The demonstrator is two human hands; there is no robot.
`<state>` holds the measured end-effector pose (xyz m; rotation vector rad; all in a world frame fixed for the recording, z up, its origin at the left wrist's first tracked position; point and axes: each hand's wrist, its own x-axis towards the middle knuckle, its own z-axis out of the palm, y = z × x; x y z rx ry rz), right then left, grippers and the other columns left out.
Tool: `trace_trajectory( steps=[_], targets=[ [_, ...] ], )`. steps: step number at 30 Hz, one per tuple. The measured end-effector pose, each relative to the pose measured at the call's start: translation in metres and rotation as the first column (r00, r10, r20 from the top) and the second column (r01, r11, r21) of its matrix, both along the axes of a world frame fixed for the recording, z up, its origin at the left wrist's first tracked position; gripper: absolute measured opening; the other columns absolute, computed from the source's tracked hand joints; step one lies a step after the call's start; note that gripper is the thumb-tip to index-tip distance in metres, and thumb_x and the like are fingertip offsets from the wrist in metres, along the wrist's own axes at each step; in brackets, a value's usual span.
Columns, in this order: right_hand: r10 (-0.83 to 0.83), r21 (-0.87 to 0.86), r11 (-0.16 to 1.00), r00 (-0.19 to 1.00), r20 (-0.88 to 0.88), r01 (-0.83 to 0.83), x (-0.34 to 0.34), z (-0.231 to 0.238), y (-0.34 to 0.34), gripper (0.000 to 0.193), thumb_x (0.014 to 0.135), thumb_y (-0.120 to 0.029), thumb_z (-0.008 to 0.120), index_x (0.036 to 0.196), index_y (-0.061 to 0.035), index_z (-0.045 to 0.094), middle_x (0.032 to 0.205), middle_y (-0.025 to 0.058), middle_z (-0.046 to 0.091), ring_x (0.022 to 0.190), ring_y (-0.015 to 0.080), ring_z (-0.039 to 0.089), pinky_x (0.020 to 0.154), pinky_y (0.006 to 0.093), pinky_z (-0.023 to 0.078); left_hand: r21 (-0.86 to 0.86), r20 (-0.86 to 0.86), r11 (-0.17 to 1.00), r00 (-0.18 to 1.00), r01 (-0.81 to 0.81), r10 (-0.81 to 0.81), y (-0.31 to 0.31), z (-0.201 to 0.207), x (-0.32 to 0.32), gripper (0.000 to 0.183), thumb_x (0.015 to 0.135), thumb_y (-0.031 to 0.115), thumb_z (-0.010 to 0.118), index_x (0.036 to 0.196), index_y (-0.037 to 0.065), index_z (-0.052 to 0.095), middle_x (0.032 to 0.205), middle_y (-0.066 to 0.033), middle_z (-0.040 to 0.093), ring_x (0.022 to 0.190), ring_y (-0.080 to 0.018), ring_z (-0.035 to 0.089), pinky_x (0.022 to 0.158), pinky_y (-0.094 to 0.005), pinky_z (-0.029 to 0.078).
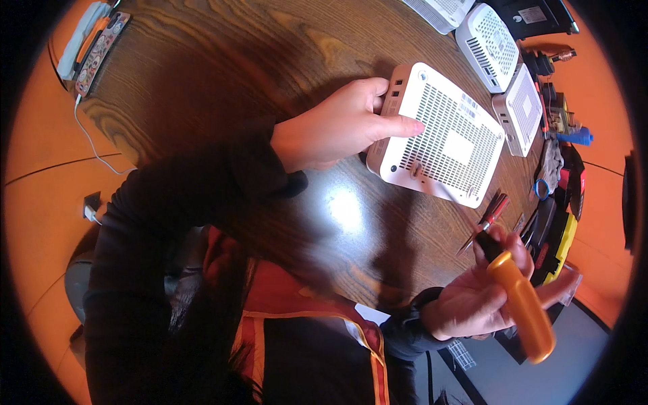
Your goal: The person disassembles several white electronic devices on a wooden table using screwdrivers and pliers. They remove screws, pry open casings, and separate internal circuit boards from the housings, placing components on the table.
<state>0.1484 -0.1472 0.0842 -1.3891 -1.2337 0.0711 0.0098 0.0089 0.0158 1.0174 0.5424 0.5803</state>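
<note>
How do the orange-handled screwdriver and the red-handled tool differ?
The orange-handled screwdriver is held in the right hand; the red-handled tool lies on the table.
The screwdriver's handle is thick and orange; the red-handled tool's is slimmer and red.
Both are long, narrow hand tools.

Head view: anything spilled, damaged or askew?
Nothing stands out as spilled or damaged. The white vented box is tilted, but the left hand holds it, and the right hand holds the orange-handled screwdriver. Fine scratches would be too small to tell.
</note>
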Motion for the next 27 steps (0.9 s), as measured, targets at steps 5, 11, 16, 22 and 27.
trace_trajectory(
  steps=[5, 11, 16, 22, 27],
  targets=[
    [-0.046, 0.16, 0.985, 0.996, -0.075, 0.057, -0.02, -0.013, 0.016, 0.086, 0.086, -0.021, 0.06, 0.142, -0.0284, -0.005, 0.099, 0.024, 0.056, 0.078, 0.029, 0.061, 0.062, 0.0401, 0.057, -0.032, 0.043, 0.999, 0.999, -0.025, 0.026, -0.001, -0.001, 0.002, 0.035, 0.088, 0.013, 0.058, 0.119, 0.0, 0.048, 0.105, -0.0117, 0.062, 0.086, -0.0162, 0.063, 0.068, -0.0284, 0.054],
    [0.147, 0.137, 0.981, 0.988, -0.049, -0.139, -0.018, -0.015, 0.024, 0.075, 0.087, -0.008, 0.055, 0.138, -0.0301, 0.005, 0.103, 0.0219, 0.054, 0.084, 0.0295, 0.061, 0.068, 0.0444, 0.057, -0.051, 0.03, 0.999, 0.999, -0.019, 0.021, -0.001, -0.001, 0.001, 0.038, 0.087, 0.013, 0.06, 0.12, -0.001, 0.047, 0.106, -0.0131, 0.062, 0.092, -0.0182, 0.063, 0.074, -0.0309, 0.054],
    [0.224, 0.163, 0.962, 0.974, -0.02, -0.218, -0.017, -0.016, 0.033, 0.069, 0.089, -0.004, 0.051, 0.135, -0.0329, 0.01, 0.102, 0.0192, 0.053, 0.085, 0.0267, 0.059, 0.068, 0.0461, 0.058, -0.044, 0.05, 0.999, 0.998, -0.029, 0.032, -0.002, -0.004, 0.002, 0.037, 0.086, 0.012, 0.06, 0.118, -0.002, 0.048, 0.106, -0.013, 0.063, 0.093, -0.0179, 0.063, 0.077, -0.0312, 0.053],
    [0.234, 0.173, 0.959, 0.972, -0.039, -0.224, -0.018, -0.018, 0.036, 0.069, 0.089, -0.001, 0.051, 0.135, -0.0344, 0.011, 0.104, 0.0193, 0.052, 0.087, 0.0263, 0.059, 0.068, 0.0458, 0.058, -0.071, 0.082, 0.997, 0.996, -0.039, 0.045, -0.002, -0.006, 0.004, 0.035, 0.086, 0.011, 0.06, 0.117, -0.003, 0.048, 0.106, -0.0133, 0.063, 0.094, -0.018, 0.062, 0.08, -0.0306, 0.052],
    [0.235, 0.198, 0.953, 0.972, -0.013, -0.228, -0.018, -0.018, 0.037, 0.07, 0.088, 0.0, 0.051, 0.134, -0.0347, 0.012, 0.103, 0.0193, 0.053, 0.087, 0.0262, 0.06, 0.069, 0.046, 0.059, -0.054, 0.065, 0.998, 0.997, -0.032, 0.035, -0.002, -0.005, 0.002, 0.035, 0.086, 0.011, 0.06, 0.116, -0.003, 0.049, 0.106, -0.0133, 0.063, 0.094, -0.0178, 0.062, 0.08, -0.0307, 0.052]
  ],
)
